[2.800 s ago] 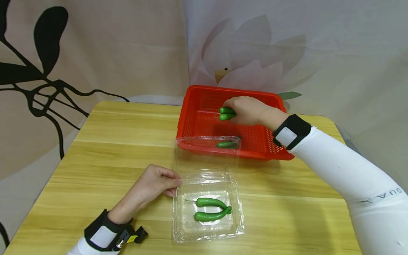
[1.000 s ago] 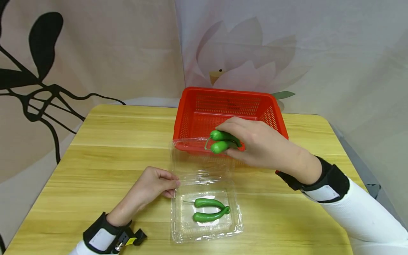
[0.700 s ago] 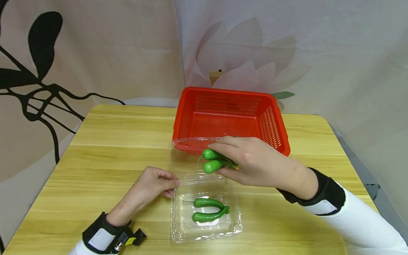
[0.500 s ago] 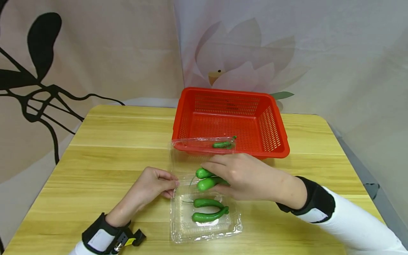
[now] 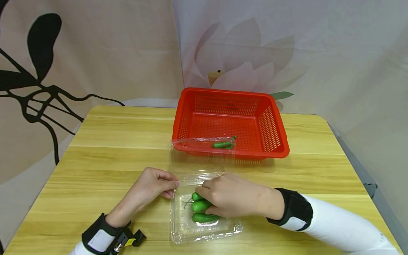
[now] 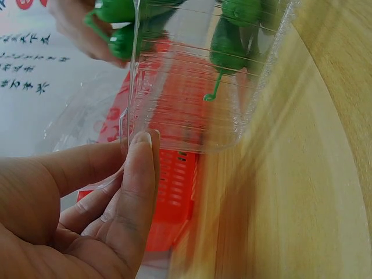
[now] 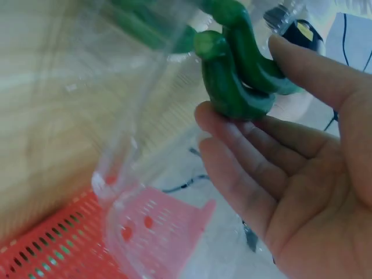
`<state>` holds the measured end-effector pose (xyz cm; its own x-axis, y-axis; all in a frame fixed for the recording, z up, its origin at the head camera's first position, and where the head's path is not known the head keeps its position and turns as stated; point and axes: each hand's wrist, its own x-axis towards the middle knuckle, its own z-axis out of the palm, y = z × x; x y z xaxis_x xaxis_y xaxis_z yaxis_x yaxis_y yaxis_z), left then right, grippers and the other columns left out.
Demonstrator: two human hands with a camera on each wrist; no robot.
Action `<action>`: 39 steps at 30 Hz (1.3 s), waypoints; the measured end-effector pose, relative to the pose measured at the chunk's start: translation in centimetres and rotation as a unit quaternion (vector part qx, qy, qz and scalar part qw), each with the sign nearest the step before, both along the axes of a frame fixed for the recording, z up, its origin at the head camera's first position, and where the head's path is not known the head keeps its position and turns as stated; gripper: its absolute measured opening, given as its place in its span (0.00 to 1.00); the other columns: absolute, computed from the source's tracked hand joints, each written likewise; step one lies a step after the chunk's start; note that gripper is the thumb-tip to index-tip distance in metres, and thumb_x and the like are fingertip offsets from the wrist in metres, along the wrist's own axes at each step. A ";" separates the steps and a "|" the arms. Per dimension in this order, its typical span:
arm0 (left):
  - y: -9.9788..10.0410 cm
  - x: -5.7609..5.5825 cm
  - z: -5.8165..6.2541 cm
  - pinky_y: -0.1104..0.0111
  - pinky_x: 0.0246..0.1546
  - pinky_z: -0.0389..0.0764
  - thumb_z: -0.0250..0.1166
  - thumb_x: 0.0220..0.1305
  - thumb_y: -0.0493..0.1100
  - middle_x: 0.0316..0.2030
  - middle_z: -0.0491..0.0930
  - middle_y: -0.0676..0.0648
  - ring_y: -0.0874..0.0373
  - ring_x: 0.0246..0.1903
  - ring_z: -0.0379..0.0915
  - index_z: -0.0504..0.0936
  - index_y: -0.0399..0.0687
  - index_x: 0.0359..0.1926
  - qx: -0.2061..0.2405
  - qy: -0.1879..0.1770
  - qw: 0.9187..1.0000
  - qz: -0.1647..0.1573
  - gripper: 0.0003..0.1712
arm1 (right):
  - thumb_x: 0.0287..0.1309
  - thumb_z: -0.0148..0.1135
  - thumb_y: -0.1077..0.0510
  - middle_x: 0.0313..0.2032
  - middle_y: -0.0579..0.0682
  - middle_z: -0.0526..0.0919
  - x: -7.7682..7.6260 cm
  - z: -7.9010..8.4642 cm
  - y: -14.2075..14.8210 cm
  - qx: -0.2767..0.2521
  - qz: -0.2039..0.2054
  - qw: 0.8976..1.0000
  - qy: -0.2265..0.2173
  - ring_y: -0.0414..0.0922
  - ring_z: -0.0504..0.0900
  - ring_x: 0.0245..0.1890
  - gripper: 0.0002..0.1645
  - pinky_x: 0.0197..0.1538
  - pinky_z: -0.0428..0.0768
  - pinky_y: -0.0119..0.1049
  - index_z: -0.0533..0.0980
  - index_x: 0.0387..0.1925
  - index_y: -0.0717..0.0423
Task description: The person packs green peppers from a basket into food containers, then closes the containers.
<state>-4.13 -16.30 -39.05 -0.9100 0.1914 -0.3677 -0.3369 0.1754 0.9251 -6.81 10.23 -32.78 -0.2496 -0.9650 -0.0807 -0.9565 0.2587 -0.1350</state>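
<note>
My left hand (image 5: pixel 157 183) pinches the left rim of a clear plastic clamshell container (image 5: pixel 208 237) near its hinge; thumb and fingers meet on that rim in the left wrist view. Over the container's base, my right hand (image 5: pixel 227 196) holds two green chili peppers (image 5: pixel 200 206) side by side, stems toward the left. The same held peppers (image 7: pixel 229 87) show between thumb and fingers in the right wrist view. Low in the base lies another green pepper (image 5: pixel 204 217), partly covered by the right hand. One more lying there is hidden behind that hand.
A red perforated basket (image 5: pixel 280 152) stands behind the container. Through the raised transparent lid (image 5: pixel 194 161), a few green peppers (image 5: pixel 221 145) show at the basket's front. The wooden table (image 5: pixel 127 141) ends at a fabric backdrop.
My right hand has carried two peppers from above the basket, toward me and down, to the container's base beside the peppers lying there. The left hand keeps its pinch on the rim.
</note>
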 end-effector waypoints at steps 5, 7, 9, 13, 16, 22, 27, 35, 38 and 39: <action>0.0 0.0 0.0 0.64 0.31 0.91 0.72 0.66 0.32 0.34 0.87 0.37 0.56 0.26 0.84 0.85 0.22 0.46 0.001 -0.002 1.000 0.001 0.14 | 0.61 0.76 0.45 0.30 0.38 0.77 0.3 -1.3 -0.5 0.035 -0.006 0.999 0.020 0.34 0.75 0.26 0.19 0.28 0.78 0.29 0.78 0.42 0.51; 0.0 0.0 0.0 0.65 0.31 0.91 0.72 0.66 0.32 0.34 0.87 0.37 0.56 0.25 0.83 0.85 0.22 0.46 0.002 -0.003 1.000 0.002 0.14 | 0.60 0.76 0.44 0.30 0.38 0.77 0.3 -1.8 -0.6 0.046 -0.007 0.999 0.025 0.35 0.75 0.25 0.19 0.27 0.78 0.29 0.79 0.41 0.51; 0.0 0.0 0.0 0.65 0.31 0.91 0.72 0.66 0.32 0.34 0.87 0.37 0.56 0.25 0.83 0.85 0.22 0.46 0.003 -0.004 1.000 0.003 0.14 | 0.59 0.77 0.43 0.30 0.39 0.78 0.4 -2.2 -0.6 0.053 -0.008 0.998 0.029 0.35 0.75 0.25 0.20 0.26 0.78 0.29 0.80 0.41 0.50; 0.1 -0.1 0.0 0.65 0.30 0.91 0.72 0.66 0.32 0.34 0.87 0.37 0.57 0.25 0.83 0.85 0.22 0.46 0.004 -0.005 1.000 0.005 0.14 | 0.57 0.79 0.42 0.30 0.38 0.78 0.4 -2.7 -0.7 0.055 -0.006 0.998 0.042 0.35 0.75 0.25 0.21 0.26 0.78 0.29 0.80 0.40 0.50; 0.1 -0.1 0.1 0.65 0.30 0.91 0.72 0.66 0.31 0.34 0.87 0.37 0.57 0.25 0.84 0.85 0.22 0.46 0.003 -0.005 1.000 0.006 0.13 | 0.55 0.80 0.42 0.29 0.38 0.79 0.4 -3.0 -0.7 0.051 -0.001 0.997 0.056 0.35 0.76 0.25 0.21 0.26 0.79 0.29 0.81 0.39 0.50; 0.1 0.0 0.0 0.65 0.30 0.91 0.72 0.66 0.32 0.33 0.87 0.38 0.57 0.25 0.83 0.86 0.22 0.46 0.003 -0.008 1.000 0.007 0.13 | 0.52 0.82 0.42 0.29 0.38 0.79 0.6 -3.4 -1.0 0.041 0.004 0.997 0.071 0.35 0.77 0.25 0.22 0.28 0.82 0.30 0.81 0.37 0.49; 0.1 0.0 -0.1 0.66 0.30 0.91 0.72 0.66 0.33 0.32 0.87 0.38 0.57 0.25 0.83 0.86 0.23 0.46 0.003 -0.008 1.000 0.006 0.14 | 0.53 0.81 0.39 0.29 0.37 0.79 0.6 -3.4 -1.0 0.046 0.002 0.996 0.074 0.34 0.77 0.25 0.23 0.27 0.81 0.30 0.81 0.37 0.48; 0.1 -0.1 -0.1 0.66 0.30 0.90 0.72 0.66 0.32 0.32 0.87 0.38 0.57 0.24 0.84 0.85 0.22 0.46 0.008 -0.006 1.000 0.007 0.14 | 0.55 0.79 0.37 0.30 0.37 0.80 0.3 -3.6 -1.0 0.038 0.009 0.997 0.073 0.34 0.78 0.25 0.24 0.27 0.81 0.30 0.81 0.39 0.48; 0.1 0.0 -0.1 0.66 0.30 0.91 0.72 0.66 0.32 0.32 0.87 0.39 0.57 0.25 0.83 0.85 0.22 0.46 0.006 -0.005 1.000 0.007 0.13 | 0.55 0.78 0.36 0.30 0.37 0.80 0.3 -3.6 -1.0 0.037 0.011 0.996 0.076 0.34 0.78 0.25 0.24 0.27 0.81 0.30 0.81 0.39 0.48; 0.1 0.0 -0.1 0.66 0.30 0.91 0.72 0.66 0.32 0.32 0.87 0.39 0.57 0.25 0.83 0.86 0.22 0.46 0.005 -0.005 1.000 0.007 0.13 | 0.55 0.78 0.36 0.30 0.37 0.80 0.3 -3.6 -1.0 0.038 0.011 0.996 0.077 0.34 0.78 0.25 0.24 0.27 0.81 0.30 0.81 0.40 0.48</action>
